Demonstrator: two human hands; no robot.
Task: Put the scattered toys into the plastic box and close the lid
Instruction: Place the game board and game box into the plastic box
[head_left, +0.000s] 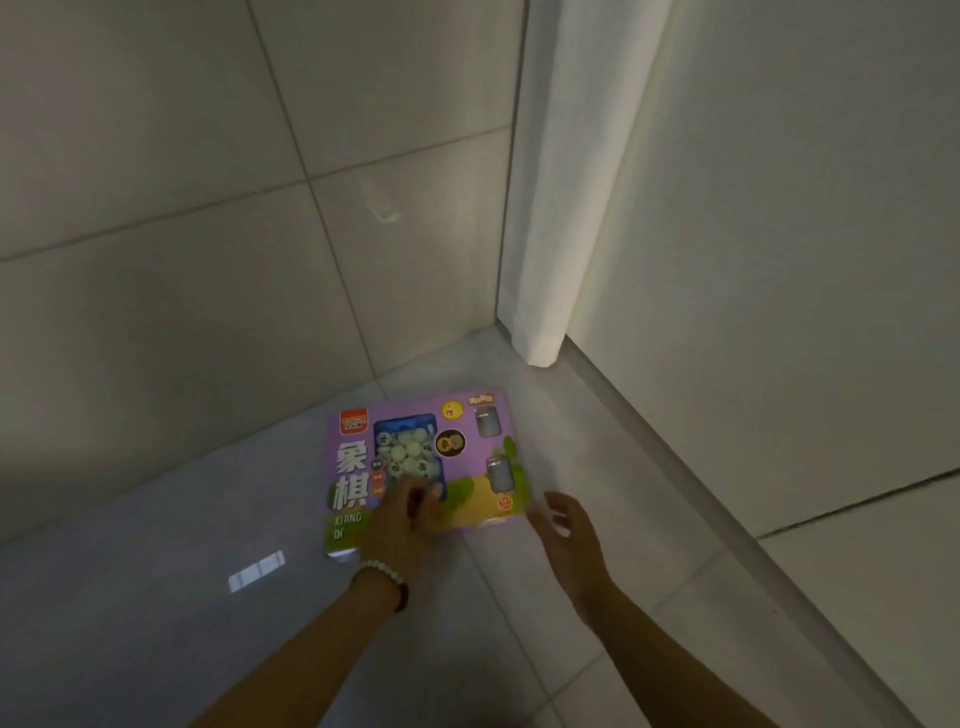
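The left hand (408, 519) covers the game box (470, 415) at its 6 o'clock edge, and the print beneath is hidden. The fingers are blurred, so grip or plain contact cannot be determined. Badge text at the box's 12 and 5 o'clock is too small to read. The left forearm (311, 649) and right forearm (675, 654) are cut off at the frame's 6 o'clock edge, and the curtain (561, 182) at 12 o'clock.

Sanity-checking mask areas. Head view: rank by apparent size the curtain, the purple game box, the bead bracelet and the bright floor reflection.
1. curtain, largest by far
2. purple game box
3. floor reflection and bead bracelet: these look about alike, so they are not ranked.
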